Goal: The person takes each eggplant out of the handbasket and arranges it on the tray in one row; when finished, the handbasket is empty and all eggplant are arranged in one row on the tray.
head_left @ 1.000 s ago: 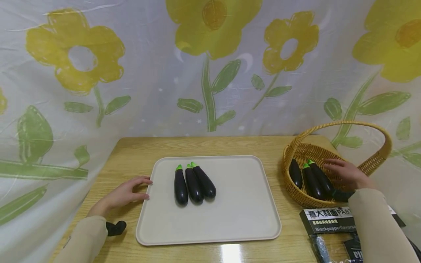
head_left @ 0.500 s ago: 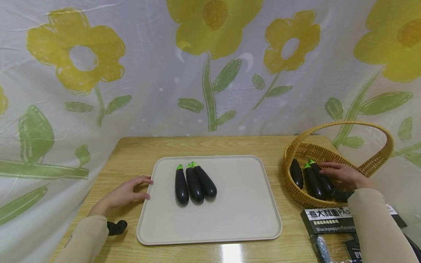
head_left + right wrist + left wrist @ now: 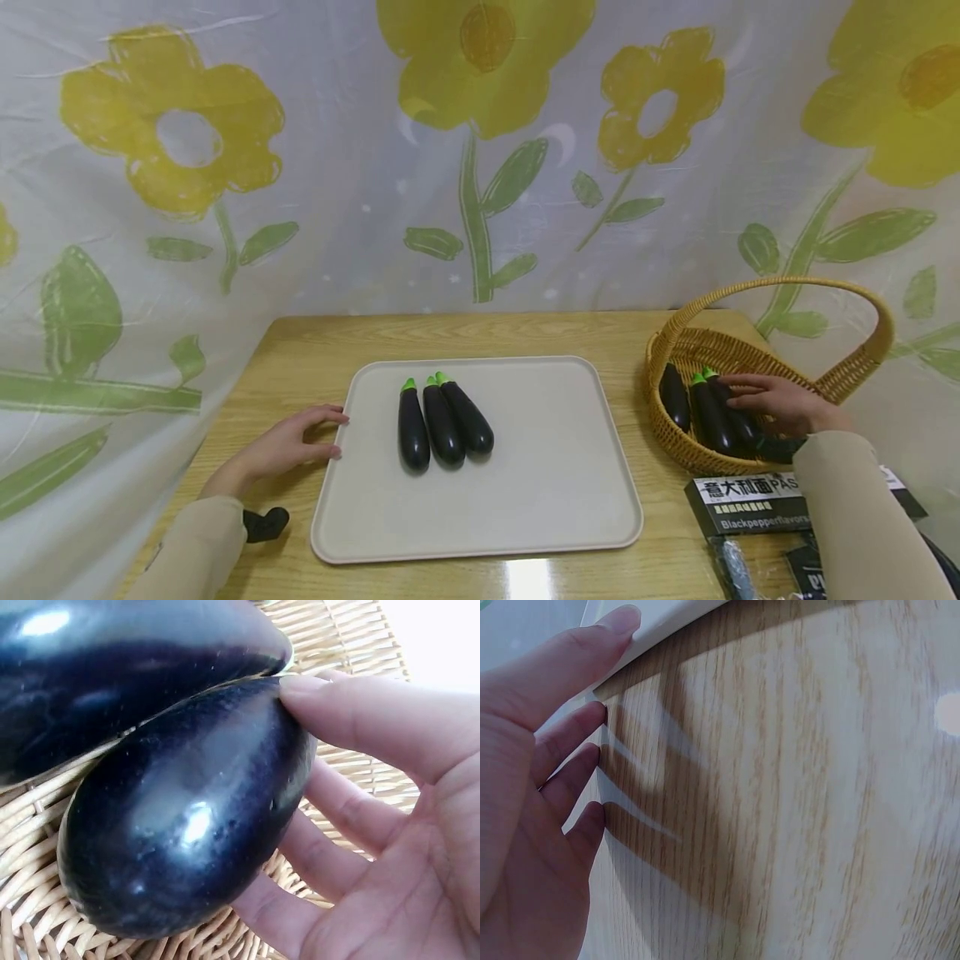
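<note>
Inside the wicker basket (image 3: 686, 454) at the right lie three dark eggplants with green stem ends. My right hand (image 3: 783, 402) reaches in and grips the rightmost eggplant (image 3: 187, 810). In the right wrist view the thumb lies on its upper side and the fingers curve behind it; another eggplant (image 3: 112, 675) lies alongside. At the left, my left hand (image 3: 288, 440) is beside the beige tray (image 3: 555, 467), fingertips right at its rim, fingers loosely bent and holding nothing. Three more eggplants (image 3: 444, 425) lie side by side on the tray.
A black pasta box (image 3: 750, 504) lies just in front of the basket, partly under my right forearm. Plastic-wrapped packets (image 3: 731, 567) lie nearer me. The basket's tall handle (image 3: 780, 283) arches over my right hand. A flowered curtain (image 3: 337, 167) hangs behind the wooden table (image 3: 480, 325).
My right hand has moved left inside the basket, from beside the rightmost eggplant to gripping it. My left hand and the eggplants on the tray have stayed put.
</note>
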Tool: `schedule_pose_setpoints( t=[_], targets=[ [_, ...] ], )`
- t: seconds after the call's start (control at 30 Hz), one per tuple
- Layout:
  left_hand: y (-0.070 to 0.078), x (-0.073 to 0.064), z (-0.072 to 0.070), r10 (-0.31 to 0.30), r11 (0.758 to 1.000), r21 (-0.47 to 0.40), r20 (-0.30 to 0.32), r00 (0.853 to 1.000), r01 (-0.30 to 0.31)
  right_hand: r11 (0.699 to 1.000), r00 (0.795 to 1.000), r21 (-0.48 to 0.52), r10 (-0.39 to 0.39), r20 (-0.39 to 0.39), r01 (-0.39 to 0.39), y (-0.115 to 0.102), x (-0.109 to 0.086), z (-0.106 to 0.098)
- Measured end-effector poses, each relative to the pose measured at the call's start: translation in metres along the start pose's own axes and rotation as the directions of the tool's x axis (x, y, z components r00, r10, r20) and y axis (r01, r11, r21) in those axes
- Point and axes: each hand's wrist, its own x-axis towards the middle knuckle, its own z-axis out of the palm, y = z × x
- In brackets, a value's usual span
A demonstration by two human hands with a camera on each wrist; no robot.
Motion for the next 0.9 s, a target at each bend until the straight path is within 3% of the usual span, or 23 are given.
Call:
schedule_pose_setpoints(
  t=[0.53,0.9],
  targets=[
    [0.0033,-0.0013,-0.0017,0.022,1.000,-0.008,-0.001,1.000,-0.022,0.997,0.998,-0.082,0.007,-0.064,-0.012,-0.0003,-0.0002,0.0001],
    [0.0021,-0.0008,-0.0013,0.028,1.000,-0.003,-0.002,1.000,-0.028,0.994,0.999,-0.106,-0.008,-0.038,0.004,0.0009,-0.0023,-0.0013]
  ],
)
